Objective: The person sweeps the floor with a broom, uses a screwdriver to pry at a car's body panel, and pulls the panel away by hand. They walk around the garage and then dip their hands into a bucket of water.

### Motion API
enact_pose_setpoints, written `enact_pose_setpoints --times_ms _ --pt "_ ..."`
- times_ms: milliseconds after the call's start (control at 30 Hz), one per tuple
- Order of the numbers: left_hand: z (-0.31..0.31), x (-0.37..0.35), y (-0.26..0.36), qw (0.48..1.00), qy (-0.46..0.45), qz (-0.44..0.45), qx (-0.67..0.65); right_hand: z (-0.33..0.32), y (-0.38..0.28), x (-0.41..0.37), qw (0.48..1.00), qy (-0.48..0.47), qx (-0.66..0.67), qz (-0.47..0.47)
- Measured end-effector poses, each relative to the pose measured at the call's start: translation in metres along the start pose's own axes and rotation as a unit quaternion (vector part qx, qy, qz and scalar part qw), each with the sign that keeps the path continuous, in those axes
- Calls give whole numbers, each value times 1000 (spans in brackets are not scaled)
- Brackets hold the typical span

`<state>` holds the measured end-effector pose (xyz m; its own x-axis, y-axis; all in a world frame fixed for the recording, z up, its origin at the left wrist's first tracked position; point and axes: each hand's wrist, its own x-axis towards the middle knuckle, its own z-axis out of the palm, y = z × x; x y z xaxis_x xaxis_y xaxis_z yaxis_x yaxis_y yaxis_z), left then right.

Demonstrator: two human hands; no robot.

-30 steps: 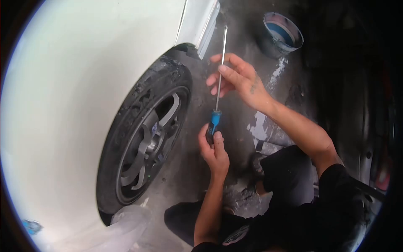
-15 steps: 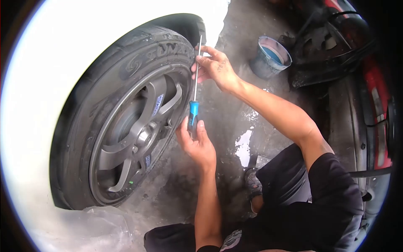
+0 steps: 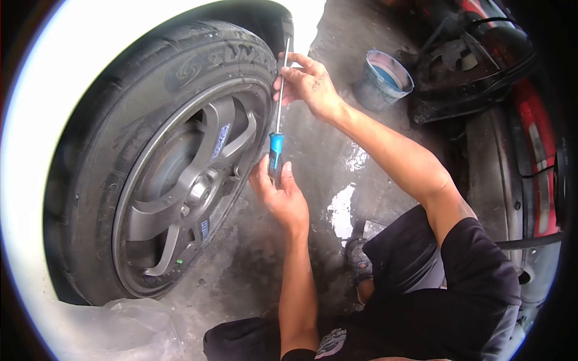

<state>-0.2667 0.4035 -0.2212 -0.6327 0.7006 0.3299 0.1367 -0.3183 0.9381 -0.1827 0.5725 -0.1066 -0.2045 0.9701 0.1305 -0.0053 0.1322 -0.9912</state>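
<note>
A screwdriver [image 3: 276,145] with a blue and black handle and a long metal shaft points up toward the wheel arch [image 3: 278,27] of a white car. My left hand [image 3: 283,198] is closed around the bottom of its handle, thumb on the right side. Higher up, my right hand [image 3: 313,87] pinches the shaft between thumb and fingers, its other fingers bent beside the tire [image 3: 96,168]. The tip lies near the edge of the arch liner. Left of both hands is a dark grey spoked wheel [image 3: 159,219] with blue lettering.
A blue bucket [image 3: 368,90] stands on the wet concrete floor [image 3: 253,265]. Dark and red car parts [image 3: 475,66] line the right side. Clear plastic sheeting [image 3: 138,331] hangs below the white body panel [image 3: 24,240]. My shoe [image 3: 360,265] rests on the floor.
The view has shifted, so the wheel appears lower and farther left. Both hands and the screwdriver sit slightly higher in the picture, with the same grip.
</note>
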Motion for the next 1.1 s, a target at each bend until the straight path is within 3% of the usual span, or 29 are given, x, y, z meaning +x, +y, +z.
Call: enact_pose_setpoints --times_ms 367,700,833,900,933,1067,1100 --pt "-1 13 -5 975 53 166 140 -13 -5 8 999 -36 6 16" --pt "-5 22 -16 979 32 151 133 -7 -3 9 998 -31 45 6" --pt "-11 30 -22 986 24 157 58 -7 0 16 999 -20 33 8" --pt "-20 32 -23 989 -49 -65 -123 -8 2 19 999 -15 30 6" --pt "-26 32 -17 948 -81 -197 -235 -8 3 19 999 -9 32 2" --pt "-23 32 -7 905 -72 -279 -311 -8 4 21 998 -4 60 3" --pt "-16 28 -7 960 -35 -168 -221 -9 3 21 998 -3 60 3"
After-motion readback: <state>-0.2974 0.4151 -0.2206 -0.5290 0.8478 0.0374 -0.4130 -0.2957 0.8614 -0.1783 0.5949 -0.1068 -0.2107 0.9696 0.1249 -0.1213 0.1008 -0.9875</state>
